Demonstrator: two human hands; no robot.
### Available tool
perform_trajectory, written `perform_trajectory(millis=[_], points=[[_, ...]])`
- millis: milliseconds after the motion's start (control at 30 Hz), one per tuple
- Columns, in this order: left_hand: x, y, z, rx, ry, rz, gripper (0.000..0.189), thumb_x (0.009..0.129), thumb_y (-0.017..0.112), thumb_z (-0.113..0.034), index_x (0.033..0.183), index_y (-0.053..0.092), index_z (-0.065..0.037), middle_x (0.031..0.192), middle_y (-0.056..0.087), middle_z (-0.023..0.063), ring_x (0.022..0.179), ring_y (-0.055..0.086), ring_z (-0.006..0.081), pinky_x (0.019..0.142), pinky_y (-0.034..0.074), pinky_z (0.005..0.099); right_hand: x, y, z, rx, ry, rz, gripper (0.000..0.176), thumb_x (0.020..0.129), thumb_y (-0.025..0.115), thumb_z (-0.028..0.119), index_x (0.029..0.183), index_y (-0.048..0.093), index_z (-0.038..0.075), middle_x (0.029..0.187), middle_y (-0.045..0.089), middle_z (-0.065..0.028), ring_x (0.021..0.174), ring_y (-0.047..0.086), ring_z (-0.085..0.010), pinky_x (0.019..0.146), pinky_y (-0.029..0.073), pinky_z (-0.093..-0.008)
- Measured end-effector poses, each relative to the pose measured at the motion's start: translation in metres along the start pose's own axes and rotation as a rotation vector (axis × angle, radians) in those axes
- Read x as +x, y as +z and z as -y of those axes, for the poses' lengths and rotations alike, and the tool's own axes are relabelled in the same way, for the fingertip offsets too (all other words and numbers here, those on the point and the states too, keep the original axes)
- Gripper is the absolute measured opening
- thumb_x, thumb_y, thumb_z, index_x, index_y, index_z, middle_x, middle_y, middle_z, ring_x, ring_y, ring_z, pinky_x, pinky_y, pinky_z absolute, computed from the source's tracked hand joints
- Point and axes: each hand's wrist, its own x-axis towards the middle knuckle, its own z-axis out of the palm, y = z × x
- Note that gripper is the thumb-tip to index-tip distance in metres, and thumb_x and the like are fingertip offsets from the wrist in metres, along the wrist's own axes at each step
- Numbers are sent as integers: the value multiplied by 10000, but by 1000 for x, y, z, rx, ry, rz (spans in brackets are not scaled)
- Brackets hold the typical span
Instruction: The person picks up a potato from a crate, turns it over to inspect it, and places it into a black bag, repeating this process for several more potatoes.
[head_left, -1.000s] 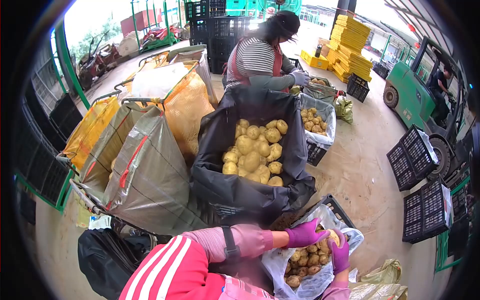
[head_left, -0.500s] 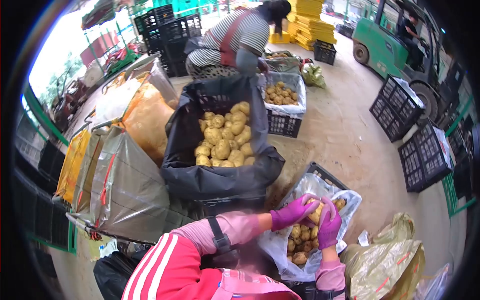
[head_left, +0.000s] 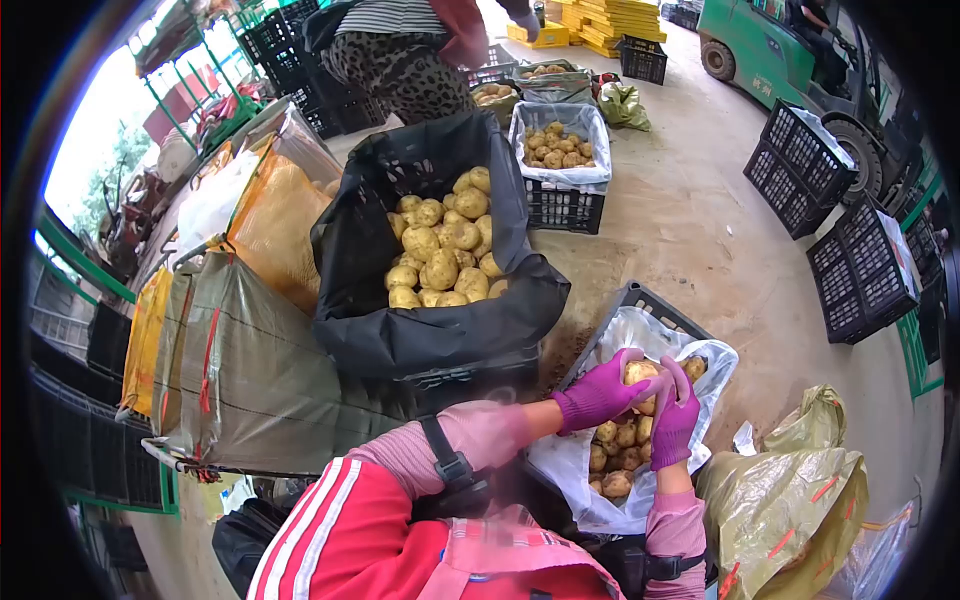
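"What do you have there?"
"A potato. My left fingers and my right fingers pinch it between them."
"Where is it?"
"Over a crate with a white plastic lining. More brown potatoes lie in there."
"What else is near you?"
"A big black-lined box stands past my left arm, with yellow potatoes in it. A shiny greenish sack lies beside my right arm."

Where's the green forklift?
In the head view, the forklift is at the top right, beyond the black crates there and right of the yellow stack.
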Motion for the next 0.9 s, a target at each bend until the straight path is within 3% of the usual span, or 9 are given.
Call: perform_trajectory(millis=[67,167,200,267,367,533,633,800,900], points=[[-2,1,-2,26,-27,25,614,952,629,-424,1365,417,-23,1136,596,143,942,651,177,695,576,301,-2,-2,4,12,84,10,372,970,591,161,1311,561,15,1197,653,-143,1121,615,-233,983,458,-342],[-4,-2,-5,176,133,-37,504,987,579,-356,1329,447,-11,1158,598,176,974,646,212,765,546,316,6,-8,17,61,-5,102,427,958,609,185,1336,533,2,1268,612,-150,1177,578,-234,1019,433,-345],[4,-1,11,241,374,-135,413,1011,524,-285,1309,473,-3,1174,599,199,1043,629,252,894,499,341,4,-7,21,49,-19,115,490,943,633,236,1351,514,-8,1313,583,-149,1219,550,-247,1046,415,-350],[-4,-1,3,237,352,-135,382,1017,503,-258,1305,492,-9,1188,604,203,1117,610,282,956,465,355,0,-6,28,60,-17,153,518,944,634,303,1341,518,-9,1277,605,-166,1237,550,-259,1050,416,-356],[-8,-1,9,208,387,-51,556,957,637,-304,1372,426,-2,1261,568,162,1151,582,229,979,464,340,-11,2,7,86,-53,100,463,973,615,317,1306,553,2,1257,630,-161,1189,596,-266,1019,442,-353],[-7,-11,13,-15,192,148,689,870,760,-240,1410,400,-10,1324,510,114,1218,521,181,1031,435,312,-19,5,5,185,31,76,424,995,591,296,1303,569,6,1242,633,-136,1161,596,-208,1004,446,-317],[-5,-18,9,236,415,81,737,833,796,-202,1427,395,-26,1339,491,108,1234,503,176,1042,431,314,-9,-10,27,205,-11,158,401,1019,549,276,1318,552,9,1256,622,-106,1155,578,-188,990,450,-309],[-7,-15,-7,356,504,2,776,770,812,-109,1421,401,-6,1349,508,143,1255,519,232,1044,431,344,1,-18,23,112,-43,189,691,943,631,457,1412,444,-15,1371,524,-197,1277,512,-259,1059,407,-357],[-9,-3,0,560,588,-70,811,757,818,-116,1430,382,7,1364,510,190,1255,535,303,1038,441,372,-8,6,4,29,-87,31,663,938,635,434,1402,452,-3,1324,564,-220,1230,563,-303,1021,442,-378]])
